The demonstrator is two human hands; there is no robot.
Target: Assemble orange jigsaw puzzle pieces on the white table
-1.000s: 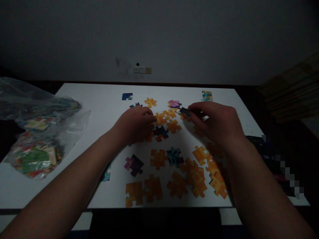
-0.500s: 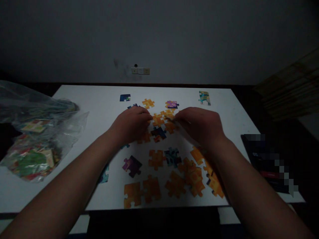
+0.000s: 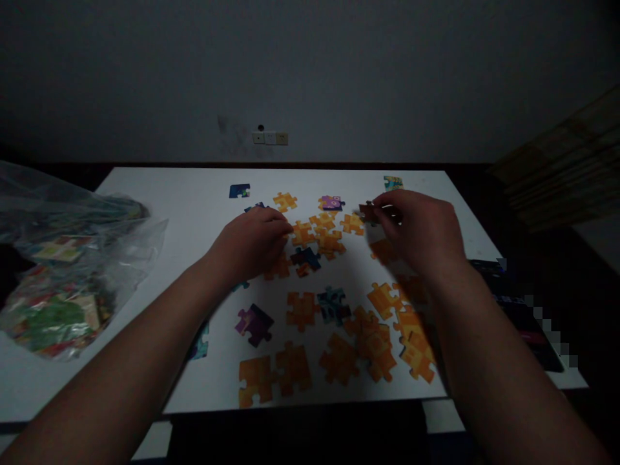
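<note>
On the white table [image 3: 194,194] in a dim room, the right hand [image 3: 421,232] pinches a dark puzzle piece [image 3: 369,212] just above the surface, while the left hand [image 3: 252,242] rests curled beside joined orange pieces [image 3: 320,234], its grip hidden.

Orange puzzle pieces [image 3: 333,244] and a purple piece [image 3: 254,324] lie on a white table [image 3: 184,213].

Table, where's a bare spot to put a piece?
Bare table lies between the bag and the left hand, and along the far edge. It is crowded with pieces between both hands and toward the near edge.
</note>
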